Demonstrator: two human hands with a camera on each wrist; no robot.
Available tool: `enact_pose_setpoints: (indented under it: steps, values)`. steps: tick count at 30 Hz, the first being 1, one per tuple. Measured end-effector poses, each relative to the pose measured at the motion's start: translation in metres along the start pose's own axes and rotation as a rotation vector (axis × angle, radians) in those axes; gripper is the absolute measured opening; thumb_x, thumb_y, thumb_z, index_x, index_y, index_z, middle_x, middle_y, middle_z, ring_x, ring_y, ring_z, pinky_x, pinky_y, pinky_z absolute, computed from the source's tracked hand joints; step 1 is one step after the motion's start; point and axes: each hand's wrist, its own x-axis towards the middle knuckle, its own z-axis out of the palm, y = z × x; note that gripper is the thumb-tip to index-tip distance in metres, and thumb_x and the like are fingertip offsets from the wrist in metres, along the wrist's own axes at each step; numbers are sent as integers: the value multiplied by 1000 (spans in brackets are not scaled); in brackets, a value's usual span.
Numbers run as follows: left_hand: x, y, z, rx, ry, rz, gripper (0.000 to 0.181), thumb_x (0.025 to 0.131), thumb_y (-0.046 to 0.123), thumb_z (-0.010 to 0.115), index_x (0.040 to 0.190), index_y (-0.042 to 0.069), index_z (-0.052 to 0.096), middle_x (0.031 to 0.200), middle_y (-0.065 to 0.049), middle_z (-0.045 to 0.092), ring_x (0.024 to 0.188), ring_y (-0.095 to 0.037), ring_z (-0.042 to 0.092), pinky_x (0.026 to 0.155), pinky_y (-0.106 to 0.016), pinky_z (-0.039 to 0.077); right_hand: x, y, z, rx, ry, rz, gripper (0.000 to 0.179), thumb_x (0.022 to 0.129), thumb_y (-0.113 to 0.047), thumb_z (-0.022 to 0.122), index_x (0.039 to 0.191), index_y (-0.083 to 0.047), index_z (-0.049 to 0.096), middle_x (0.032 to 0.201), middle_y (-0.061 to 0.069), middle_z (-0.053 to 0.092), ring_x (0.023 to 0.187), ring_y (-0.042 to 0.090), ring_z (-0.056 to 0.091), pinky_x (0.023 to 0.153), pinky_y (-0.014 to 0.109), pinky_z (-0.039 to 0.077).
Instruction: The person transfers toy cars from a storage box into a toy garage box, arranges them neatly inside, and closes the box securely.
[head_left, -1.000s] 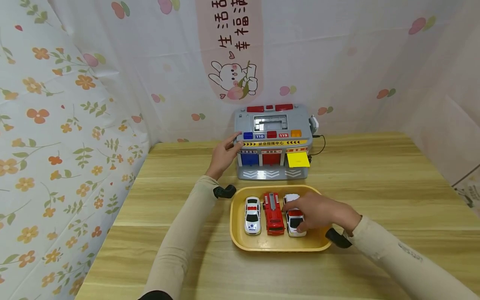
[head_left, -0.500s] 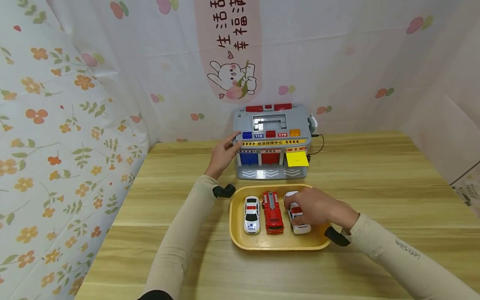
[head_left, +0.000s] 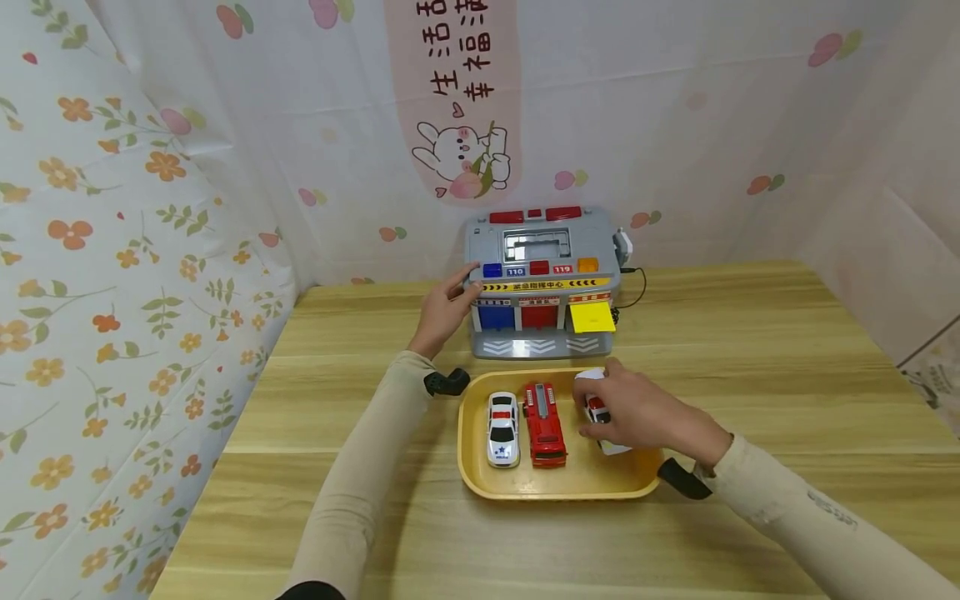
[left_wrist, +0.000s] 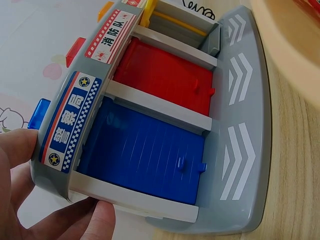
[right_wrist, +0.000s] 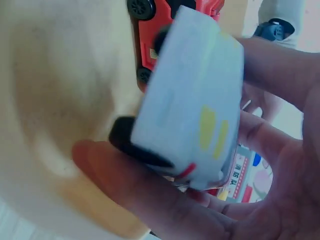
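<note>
My left hand (head_left: 441, 317) holds the left end of a grey toy emergency station (head_left: 592, 233). In the left wrist view, my fingers and thumb sit around its corner beside the blue door (left_wrist: 145, 150); the red door (left_wrist: 165, 77) is down too. A yellow flap (head_left: 592, 317) on the right bay is raised. My right hand (head_left: 648, 417) grips a white toy car (right_wrist: 195, 95) with yellow and red marks, tilted over the right part of a yellow tray (head_left: 555, 498). A white toy police car (head_left: 502, 429) and a red toy fire truck (head_left: 545, 425) lie in the tray.
The tray is on a wooden table (head_left: 360, 400), just in front of the station. A thin black cable (head_left: 643, 287) comes out at the station's right side. Printed cloth (head_left: 300, 150) hangs behind and at the left.
My right hand has taken hold of the white car, tilted it and shifted it slightly toward the tray's back right. My left hand has stayed on the station.
</note>
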Motion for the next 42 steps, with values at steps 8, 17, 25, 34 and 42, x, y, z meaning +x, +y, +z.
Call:
enact_pose_setpoints:
  steps: [8, 17, 25, 34, 42]
  values:
    - [-1, -1, 0, 4, 6, -9, 43, 100, 41, 59, 143, 42, 53, 155, -7, 49, 141, -29, 50, 105, -43, 54, -6, 7, -4, 114, 66, -50, 25, 83, -24, 82, 105, -24, 70, 109, 16, 49, 86, 25, 56, 66, 28, 55]
    - [0, -2, -1, 3, 8, -5, 43, 100, 41, 59, 143, 44, 52, 153, -7, 52, 141, -28, 51, 104, -42, 54, -13, 22, -6, 340, 107, -95, 62, 83, -21, 82, 140, -19, 58, 123, 19, 58, 103, 27, 57, 79, 37, 61]
    - [0, -2, -1, -5, 3, -3, 43, 100, 41, 59, 143, 44, 52, 153, -7, 52, 141, -28, 51, 105, -42, 54, -18, 35, -9, 506, 135, -23, 80, 80, -29, 84, 146, -4, 46, 128, 21, 62, 102, 26, 64, 83, 32, 58]
    - [-1, -1, -1, -15, 3, 5, 43, 100, 40, 60, 143, 43, 53, 152, -7, 52, 140, -28, 52, 105, -42, 54, -20, 47, -12, 743, 23, 18, 74, 89, -24, 76, 150, -4, 39, 141, 27, 49, 108, 31, 61, 84, 34, 58]
    - [0, -2, 0, -21, -3, 14, 44, 100, 40, 59, 144, 41, 53, 153, -7, 51, 140, -28, 52, 105, -43, 53, -26, 62, -12, 1028, -43, -7, 76, 97, -16, 65, 160, -19, 22, 158, 27, 23, 127, 39, 45, 96, 36, 54]
